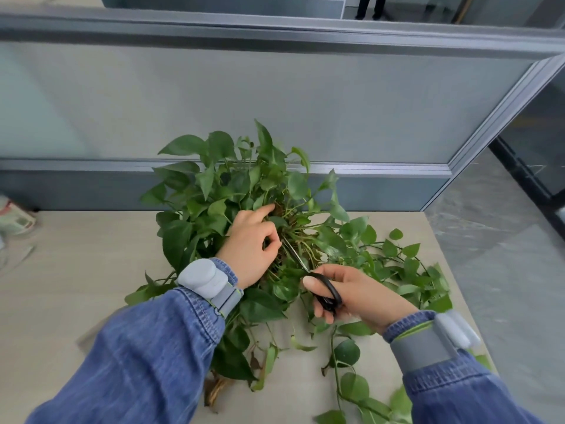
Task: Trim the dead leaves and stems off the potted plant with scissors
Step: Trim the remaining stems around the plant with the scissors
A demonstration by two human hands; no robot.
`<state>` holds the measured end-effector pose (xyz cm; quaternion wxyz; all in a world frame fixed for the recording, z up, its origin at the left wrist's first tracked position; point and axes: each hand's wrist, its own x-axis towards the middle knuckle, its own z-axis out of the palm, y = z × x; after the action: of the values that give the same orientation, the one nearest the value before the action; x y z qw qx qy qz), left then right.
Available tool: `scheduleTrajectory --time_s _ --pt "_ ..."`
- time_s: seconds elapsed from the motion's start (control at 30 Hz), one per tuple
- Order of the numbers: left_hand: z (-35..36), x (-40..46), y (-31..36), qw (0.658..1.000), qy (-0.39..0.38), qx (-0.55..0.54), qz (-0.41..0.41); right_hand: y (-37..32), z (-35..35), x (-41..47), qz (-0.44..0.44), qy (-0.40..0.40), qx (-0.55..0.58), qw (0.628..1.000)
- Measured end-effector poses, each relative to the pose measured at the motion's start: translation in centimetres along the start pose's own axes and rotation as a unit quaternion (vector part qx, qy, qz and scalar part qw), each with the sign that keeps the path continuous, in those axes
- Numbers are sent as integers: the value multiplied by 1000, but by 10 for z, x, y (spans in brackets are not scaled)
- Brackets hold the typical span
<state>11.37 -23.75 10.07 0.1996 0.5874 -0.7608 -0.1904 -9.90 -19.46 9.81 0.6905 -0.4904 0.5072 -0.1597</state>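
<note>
A leafy green potted plant (214, 191) sits on the desk against the partition, its pot hidden under the foliage. My left hand (250, 246) is in the middle of the plant, pinching stems near the brown base, index finger stretched out. My right hand (351, 295) grips black-handled scissors (327, 292); their blades (295, 254) point up-left into the stem cluster beside my left fingers. Long vines (406, 270) trail to the right over the desk.
Cut leaves and vine pieces (348, 356) lie on the light wooden desk (76, 270) in front of the plant. A brown dead leaf (214, 390) lies near the front edge. A frosted partition (275, 102) backs the desk. The desk's right edge drops to a grey floor (504, 255).
</note>
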Motion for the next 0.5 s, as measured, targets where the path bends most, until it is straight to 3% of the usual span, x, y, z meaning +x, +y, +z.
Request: scheduleTrajectory --time_s 0.27,0.5 --pt "-1 -3 -3 1000 -19 14 19 -17 -9 11 6 16 -26 1000" --pt "-3 -6 -5 998 -51 30 29 -25 -13 22 14 5 32 999"
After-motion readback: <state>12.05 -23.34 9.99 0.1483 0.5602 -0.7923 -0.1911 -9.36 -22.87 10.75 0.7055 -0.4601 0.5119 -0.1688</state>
